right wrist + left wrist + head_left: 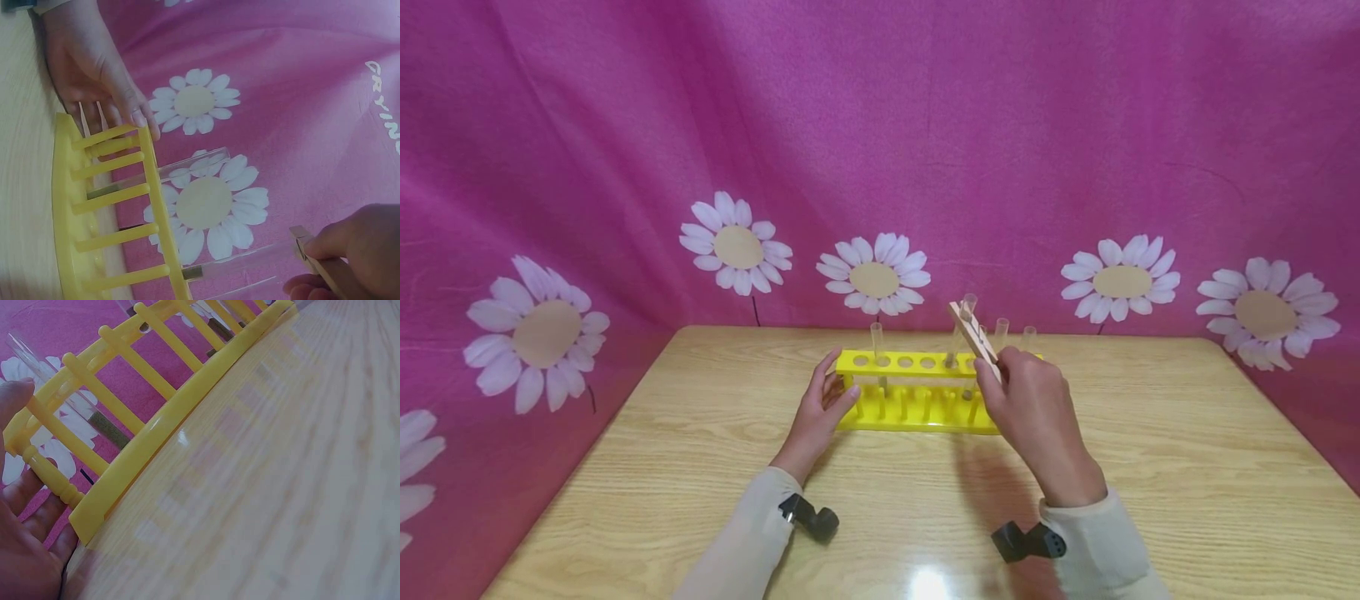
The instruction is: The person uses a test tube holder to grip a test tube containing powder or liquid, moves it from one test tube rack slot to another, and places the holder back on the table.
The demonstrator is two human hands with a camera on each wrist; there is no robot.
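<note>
A yellow test tube rack [917, 424] stands on the table, and my left hand [815, 417] holds its left end, thumb in front and fingers behind the end post. My right hand [1037, 408] grips a wooden test tube clamp [977, 340]. The clamp's jaws are around a clear test tube [250, 260] near its top. That tube tilts slightly, its lower end with dark brownish contents right at a hole of the rack's upper bar. Another test tube [877, 337], also with brownish contents, stands in the rack near my left hand.
Several more tubes, including a test tube [1002, 331] and another test tube [1030, 335], rise behind my right hand. The wood-grain table [700, 400] extends to both sides. Behind it hangs a pink curtain [985, 167] with white flowers.
</note>
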